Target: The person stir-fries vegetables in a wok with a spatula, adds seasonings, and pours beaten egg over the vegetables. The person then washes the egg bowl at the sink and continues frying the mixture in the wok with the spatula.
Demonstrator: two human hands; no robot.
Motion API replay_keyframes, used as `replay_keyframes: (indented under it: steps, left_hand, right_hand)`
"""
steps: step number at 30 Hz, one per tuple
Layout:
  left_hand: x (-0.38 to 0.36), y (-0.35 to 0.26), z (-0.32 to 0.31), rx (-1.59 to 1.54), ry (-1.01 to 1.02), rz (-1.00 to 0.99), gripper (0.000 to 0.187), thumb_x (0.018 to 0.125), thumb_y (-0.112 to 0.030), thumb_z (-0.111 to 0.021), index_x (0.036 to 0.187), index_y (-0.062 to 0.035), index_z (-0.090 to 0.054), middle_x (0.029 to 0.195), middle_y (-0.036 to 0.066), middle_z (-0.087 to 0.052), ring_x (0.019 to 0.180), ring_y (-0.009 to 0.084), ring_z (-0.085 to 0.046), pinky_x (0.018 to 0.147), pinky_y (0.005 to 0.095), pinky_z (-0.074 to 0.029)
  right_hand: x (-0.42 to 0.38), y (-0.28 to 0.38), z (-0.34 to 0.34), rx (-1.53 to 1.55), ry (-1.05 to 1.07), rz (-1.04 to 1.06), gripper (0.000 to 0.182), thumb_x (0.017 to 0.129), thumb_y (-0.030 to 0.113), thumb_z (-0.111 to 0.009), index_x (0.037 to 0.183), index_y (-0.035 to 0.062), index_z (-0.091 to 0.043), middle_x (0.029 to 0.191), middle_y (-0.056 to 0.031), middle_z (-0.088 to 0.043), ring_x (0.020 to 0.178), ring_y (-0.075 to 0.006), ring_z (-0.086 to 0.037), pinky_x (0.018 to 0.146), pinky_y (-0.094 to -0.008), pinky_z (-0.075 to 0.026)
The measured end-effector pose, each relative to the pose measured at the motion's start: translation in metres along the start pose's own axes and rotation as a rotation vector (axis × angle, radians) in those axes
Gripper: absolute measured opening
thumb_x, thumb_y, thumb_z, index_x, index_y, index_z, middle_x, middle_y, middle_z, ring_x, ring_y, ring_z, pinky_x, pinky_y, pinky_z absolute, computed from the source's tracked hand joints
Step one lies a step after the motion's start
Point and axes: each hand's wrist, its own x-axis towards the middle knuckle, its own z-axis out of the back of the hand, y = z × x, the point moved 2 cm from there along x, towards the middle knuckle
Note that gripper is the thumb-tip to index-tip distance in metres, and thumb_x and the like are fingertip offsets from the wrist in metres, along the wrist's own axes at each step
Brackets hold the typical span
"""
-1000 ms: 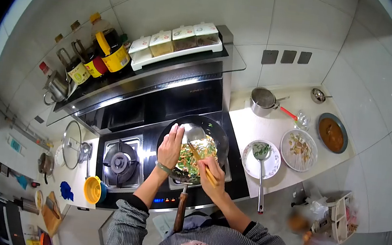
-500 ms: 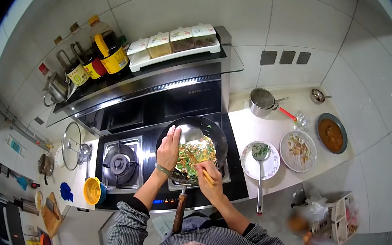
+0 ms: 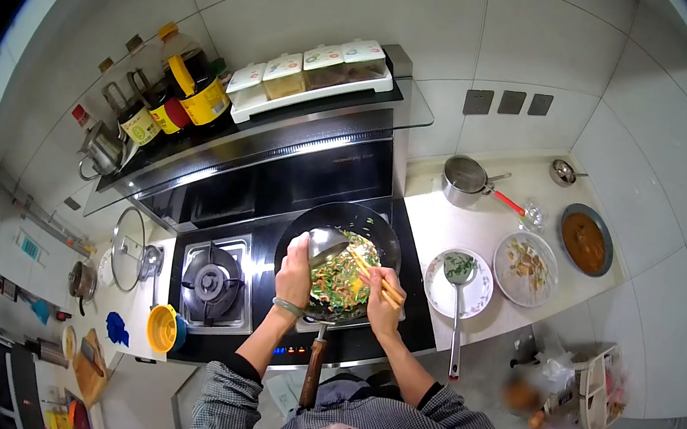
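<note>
A black wok (image 3: 389,239) with a wooden handle sits on the right burner, holding chopped green vegetables mixed with orange and pale pieces (image 3: 342,283). At the wok's left side my left hand (image 3: 294,273) is closed on a metal bowl (image 3: 326,245), tilted over the food. My right hand (image 3: 385,299), on the wok's right side, grips wooden chopsticks (image 3: 367,266), whose tips reach toward the bowl's rim.
Right of the stove stand a patterned plate (image 3: 435,293) with a ladle (image 3: 457,314), a plate of scraps (image 3: 525,269), a saucepan (image 3: 462,182) and a dish of brown sauce (image 3: 586,240). A bare burner (image 3: 211,282) and yellow basket (image 3: 161,328) lie left.
The metal bowl has tilted further over the wok, with my left hand around its side. The chopsticks have moved up from the food toward the bowl. The view has shifted slightly.
</note>
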Motion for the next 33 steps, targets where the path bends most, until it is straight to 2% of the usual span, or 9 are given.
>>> replay_keyframes:
  steps: [4,8,9,10,11,17,20,25,33]
  left_hand:
    - [-0.021,0.023,-0.008,-0.218,0.127,0.422,0.047,0.084,-0.002,-0.047,0.130,-0.0088,-0.038,0.118,0.026,-0.053,0.094,0.0463,-0.059,0.078,0.0519,-0.048]
    - [-0.051,0.062,-0.027,-0.370,0.325,0.733,0.046,0.082,-0.002,-0.042,0.128,-0.0057,-0.038,0.116,0.027,-0.053,0.096,0.0426,-0.060,0.075,0.0490,-0.053]
    - [-0.052,0.063,-0.028,-0.369,0.311,0.754,0.046,0.082,-0.002,-0.042,0.128,-0.0057,-0.038,0.116,0.027,-0.053,0.096,0.0426,-0.060,0.075,0.0490,-0.053]
    - [-0.057,0.061,-0.033,-0.753,0.291,0.995,0.044,0.083,-0.002,-0.041,0.126,-0.0034,-0.040,0.118,0.025,-0.053,0.096,0.0394,-0.061,0.073,0.0472,-0.057]
    - [-0.061,0.060,-0.036,-1.148,0.249,1.211,0.042,0.083,-0.002,-0.041,0.124,-0.0010,-0.041,0.119,0.023,-0.052,0.097,0.0362,-0.062,0.071,0.0454,-0.060]
    - [-0.076,0.045,-0.009,-1.553,0.275,1.299,0.037,0.086,-0.001,-0.038,0.122,0.0089,-0.041,0.111,0.025,-0.058,0.093,0.0376,-0.064,0.076,0.0386,-0.060]
    - [-0.095,0.046,0.015,-1.621,0.209,1.273,0.039,0.090,-0.003,-0.041,0.127,0.0056,-0.034,0.117,0.028,-0.053,0.087,0.0390,-0.066,0.076,0.0376,-0.060]
    - [-0.180,0.070,0.122,-1.728,-0.015,1.219,0.042,0.092,-0.010,-0.050,0.129,0.0023,-0.033,0.119,0.023,-0.053,0.090,0.0356,-0.066,0.078,0.0383,-0.059]
    - [-0.449,0.151,0.361,-1.479,-0.689,1.260,0.047,0.095,-0.022,-0.050,0.131,0.0017,-0.030,0.115,0.024,-0.055,0.093,0.0337,-0.065,0.081,0.0370,-0.058]
  right_hand:
    - [0.012,0.019,0.006,0.045,0.054,-0.012,0.020,0.097,0.011,-0.048,0.093,-0.0079,-0.055,0.087,-0.0118,-0.062,0.086,-0.0209,-0.067,0.077,-0.0297,-0.056]
    - [0.021,0.036,0.013,-0.009,0.055,0.085,0.019,0.096,0.010,-0.049,0.091,-0.0063,-0.057,0.082,-0.0108,-0.064,0.082,-0.0187,-0.068,0.073,-0.0273,-0.056]
    - [0.026,0.013,0.019,-0.259,0.151,0.105,0.019,0.095,0.011,-0.050,0.089,-0.0051,-0.057,0.079,-0.0098,-0.064,0.081,-0.0169,-0.068,0.070,-0.0261,-0.055]
    - [0.025,0.004,0.021,-0.510,0.247,0.125,0.019,0.095,0.012,-0.052,0.087,-0.0040,-0.058,0.076,-0.0087,-0.065,0.079,-0.0152,-0.068,0.067,-0.0249,-0.054]
    - [0.019,-0.006,0.023,-0.326,0.175,-0.065,0.019,0.093,0.014,-0.054,0.085,-0.0025,-0.060,0.070,-0.0069,-0.064,0.076,-0.0119,-0.067,0.063,-0.0236,-0.052]
    - [0.006,0.034,0.017,-0.061,0.065,-0.126,0.017,0.095,0.011,-0.051,0.090,-0.0054,-0.056,0.084,-0.0124,-0.064,0.080,-0.0216,-0.068,0.073,-0.0273,-0.056]
    - [-0.021,0.068,-0.008,0.045,0.116,-0.153,0.018,0.095,0.011,-0.050,0.091,-0.0053,-0.055,0.084,-0.0131,-0.063,0.078,-0.0230,-0.068,0.073,-0.0295,-0.056]
    - [-0.125,0.100,-0.098,0.034,0.453,-0.287,0.023,0.096,0.018,-0.049,0.092,-0.0045,-0.054,0.083,-0.0124,-0.062,0.077,-0.0226,-0.067,0.072,-0.0302,-0.056]
    - [-0.392,0.125,-0.287,0.276,1.162,-0.388,0.040,0.098,0.030,-0.036,0.103,-0.0062,-0.053,0.096,-0.0183,-0.060,0.088,-0.0286,-0.066,0.080,-0.0366,-0.055]
